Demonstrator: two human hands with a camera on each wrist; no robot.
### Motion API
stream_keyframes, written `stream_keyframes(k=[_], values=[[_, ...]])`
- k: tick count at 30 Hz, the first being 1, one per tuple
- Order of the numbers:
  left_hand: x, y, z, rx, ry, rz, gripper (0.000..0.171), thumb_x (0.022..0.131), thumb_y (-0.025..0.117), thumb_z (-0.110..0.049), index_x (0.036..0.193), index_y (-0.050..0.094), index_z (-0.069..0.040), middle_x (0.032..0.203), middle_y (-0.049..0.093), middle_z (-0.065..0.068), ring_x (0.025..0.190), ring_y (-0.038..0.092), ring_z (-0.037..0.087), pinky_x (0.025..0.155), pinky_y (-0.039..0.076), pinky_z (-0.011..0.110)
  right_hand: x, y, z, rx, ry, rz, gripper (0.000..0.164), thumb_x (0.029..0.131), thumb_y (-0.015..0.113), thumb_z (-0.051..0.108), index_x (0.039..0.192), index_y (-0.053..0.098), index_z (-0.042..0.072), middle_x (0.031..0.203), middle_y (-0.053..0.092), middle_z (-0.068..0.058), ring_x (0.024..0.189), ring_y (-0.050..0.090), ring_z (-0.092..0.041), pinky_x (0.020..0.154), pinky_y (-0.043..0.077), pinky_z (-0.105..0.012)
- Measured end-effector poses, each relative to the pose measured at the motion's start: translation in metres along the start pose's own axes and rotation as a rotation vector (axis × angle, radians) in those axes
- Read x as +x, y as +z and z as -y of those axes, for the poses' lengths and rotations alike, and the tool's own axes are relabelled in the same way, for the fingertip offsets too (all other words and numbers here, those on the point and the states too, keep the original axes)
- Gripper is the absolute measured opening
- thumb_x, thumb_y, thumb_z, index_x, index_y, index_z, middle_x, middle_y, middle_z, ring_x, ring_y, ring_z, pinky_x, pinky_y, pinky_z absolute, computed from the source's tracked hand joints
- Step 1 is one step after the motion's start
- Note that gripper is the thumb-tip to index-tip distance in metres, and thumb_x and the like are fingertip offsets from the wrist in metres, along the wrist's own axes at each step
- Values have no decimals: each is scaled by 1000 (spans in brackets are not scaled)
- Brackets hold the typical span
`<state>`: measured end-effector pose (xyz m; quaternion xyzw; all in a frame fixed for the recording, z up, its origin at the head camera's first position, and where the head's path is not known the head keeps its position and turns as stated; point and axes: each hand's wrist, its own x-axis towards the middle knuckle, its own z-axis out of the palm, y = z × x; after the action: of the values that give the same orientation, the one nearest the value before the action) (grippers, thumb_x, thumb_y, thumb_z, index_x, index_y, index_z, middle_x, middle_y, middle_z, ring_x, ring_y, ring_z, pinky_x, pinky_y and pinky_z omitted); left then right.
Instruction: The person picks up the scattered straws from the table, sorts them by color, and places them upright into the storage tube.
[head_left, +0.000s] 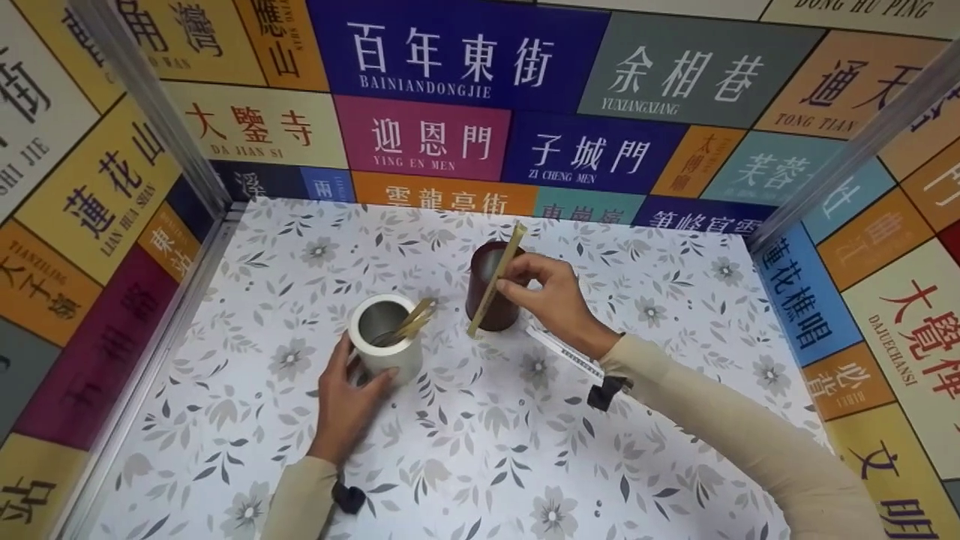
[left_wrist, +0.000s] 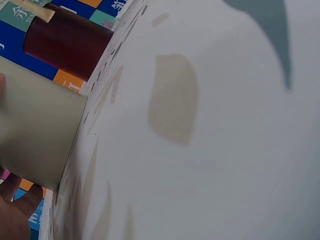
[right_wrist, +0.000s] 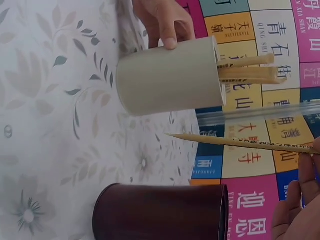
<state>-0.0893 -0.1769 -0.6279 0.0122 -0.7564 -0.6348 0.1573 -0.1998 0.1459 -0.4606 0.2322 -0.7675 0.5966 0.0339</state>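
My left hand point(head_left: 349, 405) holds the side of an upright off-white cup point(head_left: 394, 364), its thumb against the front wall. Several slim tan paper-wrapped sticks point(head_left: 412, 321) lean out over this cup's right rim. Between thumb and fingertips my right hand point(head_left: 551, 296) pinches another slim tan paper-wrapped stick point(head_left: 499, 277). That stick slants in front of a dark red-brown cup point(head_left: 484, 300) and overlaps its mouth in the head view. Dark printing runs along the stick point(right_wrist: 240, 143) in the right wrist view. In the left wrist view the pale cup point(left_wrist: 40, 120) stands near the brown one point(left_wrist: 67, 42).
Both cups stand on a white tabletop point(head_left: 465, 450) with a grey leaf and flower pattern. A white strip with dark markings point(head_left: 562, 351) shows beside my right wrist. Panels point(head_left: 450, 142) covered in coloured sign blocks enclose the back and sides, with metal-looking posts at the corners.
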Motion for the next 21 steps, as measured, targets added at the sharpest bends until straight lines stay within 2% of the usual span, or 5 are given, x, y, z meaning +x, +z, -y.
stream_keyframes(k=[4, 8, 11, 15, 21], values=[[0, 0, 0, -34, -13, 10, 103, 86, 97, -10, 171, 42, -27, 167, 50, 4, 147, 56, 39, 115, 52, 28, 7, 9, 5, 30, -10, 16, 6, 97, 81, 4, 100, 79, 0, 95, 78, -5, 83, 70, -28, 76, 57, -34], [-1, 0, 0, -44, -37, 6, 104, 85, 97, -11, 171, 41, -31, 165, 51, 2, 146, 57, 38, 115, 52, 30, 16, 18, 10, 70, -29, 27, 10, 98, 81, 7, 104, 80, 0, 101, 79, -8, 92, 73, -36, 82, 60, -38], [-1, 0, 1, -40, -41, 7, 104, 86, 97, -11, 171, 41, -30, 165, 52, 4, 145, 58, 40, 115, 53, 32, 21, 24, 15, 78, -53, -3, 11, 98, 81, 7, 105, 80, -2, 103, 79, -8, 95, 74, -31, 85, 60, -34], [0, 0, 2, -28, -28, 4, 104, 86, 97, -11, 171, 41, -27, 163, 52, 8, 144, 58, 41, 115, 53, 33, 28, 34, 23, 101, -98, -50, 11, 98, 80, 5, 106, 80, -3, 102, 79, -9, 94, 73, -28, 87, 60, -35], [-1, -1, 1, -9, -44, 8, 105, 87, 96, -13, 173, 37, -25, 166, 50, 9, 147, 55, 41, 118, 51, 36, 31, 54, 28, 162, -113, -56, 12, 97, 81, 4, 107, 81, -2, 101, 78, -11, 88, 68, -24, 80, 57, -30]])
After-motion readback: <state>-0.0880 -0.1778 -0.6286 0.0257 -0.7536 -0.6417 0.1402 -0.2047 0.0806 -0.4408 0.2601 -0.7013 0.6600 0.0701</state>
